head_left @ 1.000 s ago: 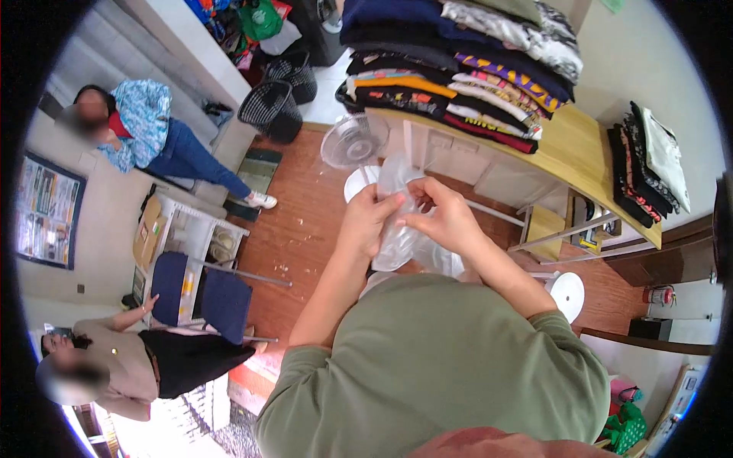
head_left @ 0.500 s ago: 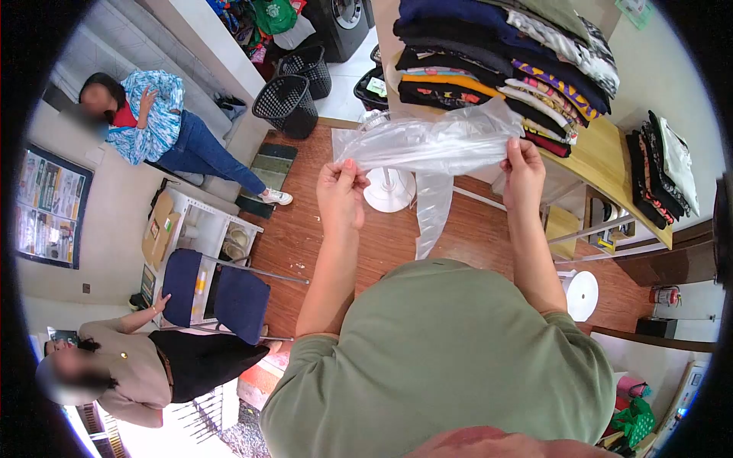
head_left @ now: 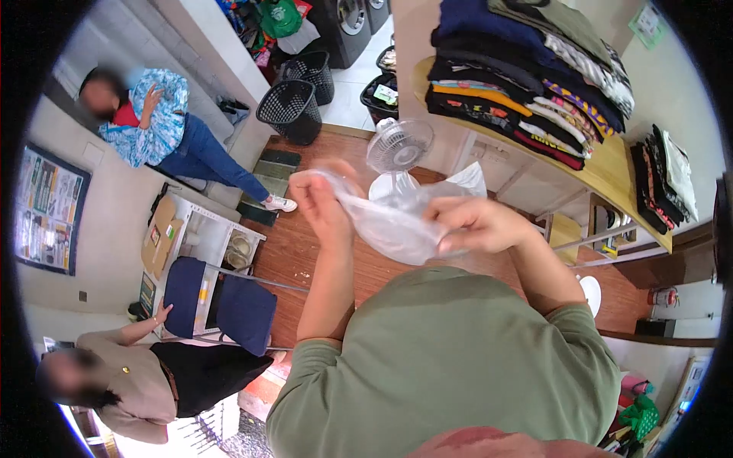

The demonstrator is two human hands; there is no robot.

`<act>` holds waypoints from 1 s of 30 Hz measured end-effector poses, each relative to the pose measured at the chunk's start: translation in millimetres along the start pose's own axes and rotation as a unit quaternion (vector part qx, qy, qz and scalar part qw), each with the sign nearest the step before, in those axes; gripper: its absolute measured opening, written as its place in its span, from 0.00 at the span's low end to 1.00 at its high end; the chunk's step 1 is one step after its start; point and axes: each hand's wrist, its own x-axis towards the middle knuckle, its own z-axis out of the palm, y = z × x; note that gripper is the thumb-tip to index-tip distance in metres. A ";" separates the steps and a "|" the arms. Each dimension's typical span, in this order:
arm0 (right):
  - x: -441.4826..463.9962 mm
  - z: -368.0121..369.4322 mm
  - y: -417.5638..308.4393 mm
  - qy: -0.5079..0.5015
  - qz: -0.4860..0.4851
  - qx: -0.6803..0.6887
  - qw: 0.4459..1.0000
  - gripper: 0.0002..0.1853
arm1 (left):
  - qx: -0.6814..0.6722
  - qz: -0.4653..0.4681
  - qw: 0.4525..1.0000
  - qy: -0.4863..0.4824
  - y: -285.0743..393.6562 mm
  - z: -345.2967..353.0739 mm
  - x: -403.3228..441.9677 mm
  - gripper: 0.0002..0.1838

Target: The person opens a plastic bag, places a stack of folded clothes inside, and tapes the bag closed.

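A clear plastic bag [head_left: 389, 229] is stretched between my hands in front of my chest, smeared by motion. My left hand [head_left: 324, 204] grips one end of it, the fingers partly behind the film. At the other end, my right hand [head_left: 481, 225] pinches the plastic between thumb and fingers. Part of the bag trails up and away past the right hand. Beyond it stands a white fan [head_left: 399, 145] on the floor.
Folded clothes [head_left: 527, 84] are stacked on a wooden table [head_left: 561, 168] at the right. Black laundry baskets [head_left: 290, 114] stand back left. One person [head_left: 164, 114] sits at the left; another person [head_left: 137, 374] is near the blue chairs [head_left: 240, 309].
My hands have come closer together and nearer my body, the right one moving left and down. The bag, earlier pulled wide and flat, now sags between them. The fan is uncovered.
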 end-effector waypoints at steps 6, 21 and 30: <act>-12.3 -22.2 -5.2 0.138 0.287 -0.088 0.944 0.08 | 0.375 -0.234 0.804 -0.399 55.1 -75.1 21.0 0.11; 47.8 8.8 5.9 0.072 0.221 0.064 0.971 0.11 | 0.324 -0.182 0.927 -0.046 78.8 -222.6 42.7 0.07; 97.7 -4.6 51.6 0.026 0.151 0.128 0.980 0.09 | 0.551 -0.117 0.820 0.097 97.6 -162.4 93.9 0.11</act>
